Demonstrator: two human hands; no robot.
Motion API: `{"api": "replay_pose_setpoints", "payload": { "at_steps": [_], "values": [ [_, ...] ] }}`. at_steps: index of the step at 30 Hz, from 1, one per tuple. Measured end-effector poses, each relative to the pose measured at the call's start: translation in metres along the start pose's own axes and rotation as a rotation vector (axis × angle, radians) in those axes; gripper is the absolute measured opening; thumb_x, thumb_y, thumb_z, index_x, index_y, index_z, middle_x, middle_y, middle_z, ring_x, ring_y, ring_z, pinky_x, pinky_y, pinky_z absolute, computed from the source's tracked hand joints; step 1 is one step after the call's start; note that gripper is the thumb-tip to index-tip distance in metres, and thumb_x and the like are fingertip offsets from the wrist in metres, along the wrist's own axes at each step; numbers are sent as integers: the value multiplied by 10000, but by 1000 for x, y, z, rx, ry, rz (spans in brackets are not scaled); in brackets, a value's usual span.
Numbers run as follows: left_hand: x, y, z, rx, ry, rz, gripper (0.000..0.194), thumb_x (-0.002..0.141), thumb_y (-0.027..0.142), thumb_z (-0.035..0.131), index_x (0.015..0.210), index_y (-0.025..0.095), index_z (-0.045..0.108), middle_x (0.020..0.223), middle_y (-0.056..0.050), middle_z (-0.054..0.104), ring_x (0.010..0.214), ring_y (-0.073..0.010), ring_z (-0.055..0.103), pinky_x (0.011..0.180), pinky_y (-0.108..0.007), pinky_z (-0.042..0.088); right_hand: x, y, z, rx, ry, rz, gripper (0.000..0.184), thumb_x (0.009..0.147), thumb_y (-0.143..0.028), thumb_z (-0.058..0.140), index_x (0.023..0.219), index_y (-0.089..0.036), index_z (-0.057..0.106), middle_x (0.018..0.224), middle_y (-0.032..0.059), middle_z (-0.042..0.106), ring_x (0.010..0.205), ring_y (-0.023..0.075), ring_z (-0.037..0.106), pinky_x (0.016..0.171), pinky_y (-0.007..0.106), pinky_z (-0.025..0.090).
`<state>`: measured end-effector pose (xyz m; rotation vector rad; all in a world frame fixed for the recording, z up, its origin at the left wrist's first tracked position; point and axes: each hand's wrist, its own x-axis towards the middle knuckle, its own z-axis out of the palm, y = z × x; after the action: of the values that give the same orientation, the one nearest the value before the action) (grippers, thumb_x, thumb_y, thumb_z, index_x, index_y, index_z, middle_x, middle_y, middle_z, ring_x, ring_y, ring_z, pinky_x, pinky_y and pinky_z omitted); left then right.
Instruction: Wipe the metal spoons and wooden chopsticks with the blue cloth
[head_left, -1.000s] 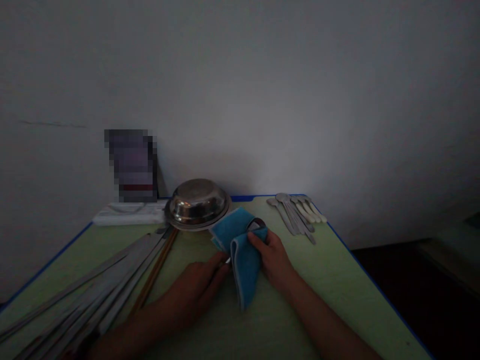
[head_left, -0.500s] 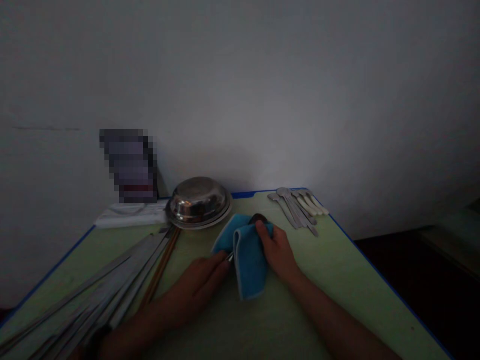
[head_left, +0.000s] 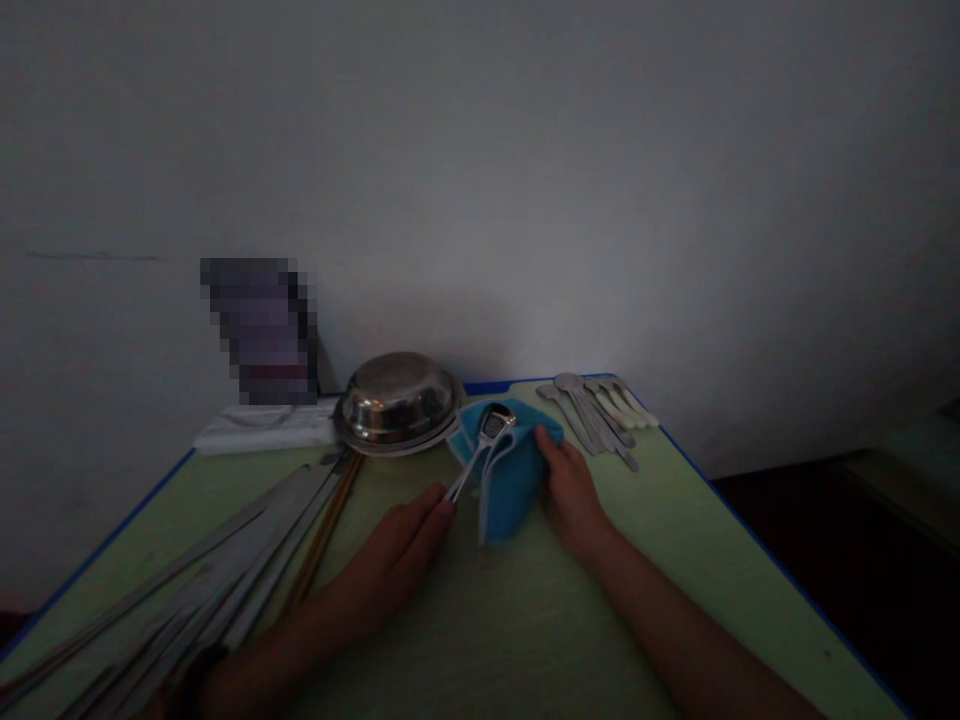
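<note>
A: In the head view, what does the spoon (head_left: 496, 424) look like?

B: Shiny metal, with a rounded head and thin handle lines running down toward the person's left. The lines look doubled, so I can't tell whether it is one spoon or two together. It slants above the green table (head_left: 652, 530), head at the far end, against the blue cloth (head_left: 516, 485).

A: And the left hand (head_left: 394, 555)?

B: Its fingers are closed on the lower end of the handle, with the thumb and forefinger close together. There's a dark band (head_left: 204, 668) at that wrist.

A: How about the right hand (head_left: 576, 500)?

B: Closed on the right side of the cloth, thumb over the top. The other fingers are partly hidden, so I can't tell exactly how they curl. The cloth has a pale edge and hangs in a fold below the spoon's head.

A: What lies around them?

B: An upturned metal bowl (head_left: 401, 402) sits behind and to the left of the cloth, near the wall (head_left: 600, 180). A fanned group of spoons and pale-handled cutlery (head_left: 592, 415) is at the far right. On the left are brown sticks (head_left: 324, 530), long greyish strips (head_left: 217, 590) and a white packet (head_left: 262, 428). A pixelated panel (head_left: 270, 335) stands behind the packet.
</note>
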<state>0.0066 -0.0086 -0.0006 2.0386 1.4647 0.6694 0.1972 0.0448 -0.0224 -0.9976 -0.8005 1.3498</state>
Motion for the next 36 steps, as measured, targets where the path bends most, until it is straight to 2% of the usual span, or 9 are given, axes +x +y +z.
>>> {"api": "replay_pose_setpoints", "payload": {
  "at_steps": [5, 8, 13, 18, 20, 23, 26, 31, 36],
  "values": [
    [1, 4, 1, 122, -141, 56, 347, 919, 377, 244, 855, 200, 536, 743, -26, 628, 691, -187, 605, 662, -295, 458, 6, -6, -2, 314, -92, 111, 342, 782, -505, 485, 964, -245, 613, 982, 6, 685, 956, 186, 611, 756, 324, 489],
    [0, 8, 2, 269, -269, 158, 340, 934, 340, 239, 822, 198, 527, 642, -8, 591, 589, -175, 585, 584, -279, 417, 7, -5, -1, 273, -44, 205, 380, 802, -532, 425, 893, -218, 618, 897, 30, 697, 911, 197, 626, 756, 343, 488],
    [-1, 9, 3, 341, -282, 188, 350, 936, 339, 247, 798, 196, 535, 612, -5, 578, 571, -172, 585, 577, -275, 402, 5, -8, -3, 169, -28, 283, 341, 766, -480, 434, 688, -195, 605, 674, 52, 671, 835, 230, 633, 740, 371, 491],
    [1, 9, -1, 174, -234, 107, 344, 935, 337, 251, 820, 201, 544, 676, -5, 606, 636, -172, 606, 618, -266, 430, -3, -10, -6, 127, -267, 224, 50, 587, -209, 534, 628, -195, 558, 563, -16, 607, 607, 167, 592, 652, 326, 499],
    [3, 8, -1, 112, -219, 103, 337, 936, 331, 251, 869, 197, 553, 740, -10, 628, 685, -173, 615, 666, -271, 439, -5, -8, -5, 92, -321, 214, 255, 550, -127, 590, 795, -195, 574, 663, -33, 639, 614, 142, 592, 661, 304, 499],
    [3, 6, -1, 81, -220, 98, 334, 935, 343, 268, 896, 192, 562, 776, -16, 639, 718, -180, 617, 699, -282, 437, -6, -2, -1, 69, -225, 158, 540, 549, -147, 703, 1030, -235, 475, 896, -7, 657, 790, 164, 625, 747, 331, 501],
    [2, 7, -2, 60, -263, 99, 335, 939, 341, 254, 911, 197, 555, 749, -8, 629, 667, -170, 603, 664, -274, 435, -6, 4, 4, -32, -51, 69, 623, 560, -269, 749, 1077, -254, 401, 908, 0, 643, 795, 176, 628, 727, 340, 507],
    [3, 12, -6, 58, -294, 119, 345, 937, 330, 230, 894, 183, 539, 762, -23, 613, 683, -179, 590, 674, -285, 438, -12, 3, 8, -241, 27, -72, 606, 683, -405, 651, 1186, -285, 334, 779, -25, 617, 621, 146, 580, 556, 265, 468],
    [2, 14, -7, 93, -295, 116, 355, 933, 340, 225, 887, 182, 540, 716, -18, 601, 651, -184, 584, 647, -287, 435, -15, -3, 5, -610, -33, -351, 266, 810, -401, 498, 1035, -260, 521, 759, -12, 549, 567, 110, 475, 501, 224, 363]
  ]
}}
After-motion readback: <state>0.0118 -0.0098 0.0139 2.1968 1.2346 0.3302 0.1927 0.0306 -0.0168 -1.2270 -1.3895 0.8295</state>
